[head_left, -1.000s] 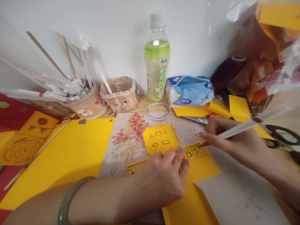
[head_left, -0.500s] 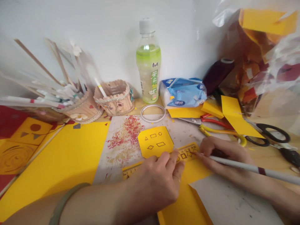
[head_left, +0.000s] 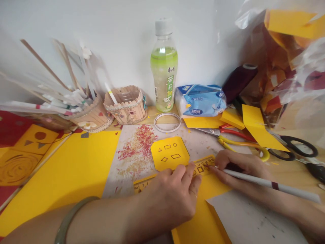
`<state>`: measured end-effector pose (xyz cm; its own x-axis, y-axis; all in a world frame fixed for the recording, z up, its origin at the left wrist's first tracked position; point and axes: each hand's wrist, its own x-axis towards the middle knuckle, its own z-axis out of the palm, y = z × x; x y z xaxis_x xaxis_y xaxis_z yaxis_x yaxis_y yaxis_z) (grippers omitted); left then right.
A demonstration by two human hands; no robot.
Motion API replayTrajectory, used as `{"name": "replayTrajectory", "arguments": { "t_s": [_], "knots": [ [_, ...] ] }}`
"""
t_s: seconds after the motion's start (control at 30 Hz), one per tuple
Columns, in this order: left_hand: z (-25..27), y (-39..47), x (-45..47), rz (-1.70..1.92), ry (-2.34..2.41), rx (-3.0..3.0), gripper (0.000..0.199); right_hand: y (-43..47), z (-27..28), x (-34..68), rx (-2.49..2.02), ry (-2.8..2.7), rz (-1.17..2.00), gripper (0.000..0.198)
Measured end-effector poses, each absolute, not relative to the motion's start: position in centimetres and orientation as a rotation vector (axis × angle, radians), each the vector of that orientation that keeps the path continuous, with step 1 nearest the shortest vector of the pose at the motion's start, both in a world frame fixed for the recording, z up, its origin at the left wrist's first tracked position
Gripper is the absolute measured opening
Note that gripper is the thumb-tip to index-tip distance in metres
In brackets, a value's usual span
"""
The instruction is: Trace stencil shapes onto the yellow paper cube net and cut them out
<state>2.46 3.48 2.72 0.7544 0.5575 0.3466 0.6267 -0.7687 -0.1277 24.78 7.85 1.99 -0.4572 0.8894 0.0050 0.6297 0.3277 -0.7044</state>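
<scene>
My left hand (head_left: 175, 189) presses down with bent fingers on a clear stencil ruler (head_left: 139, 185). That ruler lies slantwise over a folded piece of yellow card (head_left: 212, 193). Its right end shows cut-out shapes and numbers. In my right hand (head_left: 238, 166) is a slim white marker pen (head_left: 286, 190) with a dark band, pinched near its tip. The tip rests at the small shapes near the ruler's right end. Just behind the ruler lies a small yellow card (head_left: 171, 159) with clipped corners, bearing drawn outlines of a triangle, rectangles, a circle and a diamond.
A drink bottle (head_left: 164, 73), a tissue pack (head_left: 201, 101) and a white ring (head_left: 167, 122) stand behind. Scissors (head_left: 299, 145) and yellow-handled pliers (head_left: 238, 141) lie right. Pen holders (head_left: 127, 113) and a large yellow sheet (head_left: 76, 162) are left.
The view has shifted slightly, so most things sit a little further right. The marker's rear end has swung left into view, and its tip has moved slightly left along the ruler.
</scene>
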Motion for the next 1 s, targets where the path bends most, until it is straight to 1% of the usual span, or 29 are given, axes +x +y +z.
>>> {"name": "replayTrajectory", "arguments": {
  "t_s": [0.43, 0.63, 0.83, 1.0],
  "knots": [
    [2.65, 3.41, 2.45, -0.446, -0.922, -2.702, 0.031, 7.88, 2.31, 24.41, -1.328, -2.165, 0.861, 0.026],
    [2.47, 3.43, 2.38, -0.418, -0.943, -2.715, 0.029, 7.63, 2.35, 24.26, -1.284, -2.224, 0.753, 0.022],
    [2.54, 3.38, 2.38, -0.404, -0.944, -2.718, 0.027, 7.70, 2.52, 23.89, -1.135, -2.333, 0.600, 0.022],
    [2.57, 3.34, 2.41, -0.394, -0.944, -2.722, 0.026, 7.77, 2.57, 24.03, -1.097, -2.338, 0.622, 0.022]
  ]
}}
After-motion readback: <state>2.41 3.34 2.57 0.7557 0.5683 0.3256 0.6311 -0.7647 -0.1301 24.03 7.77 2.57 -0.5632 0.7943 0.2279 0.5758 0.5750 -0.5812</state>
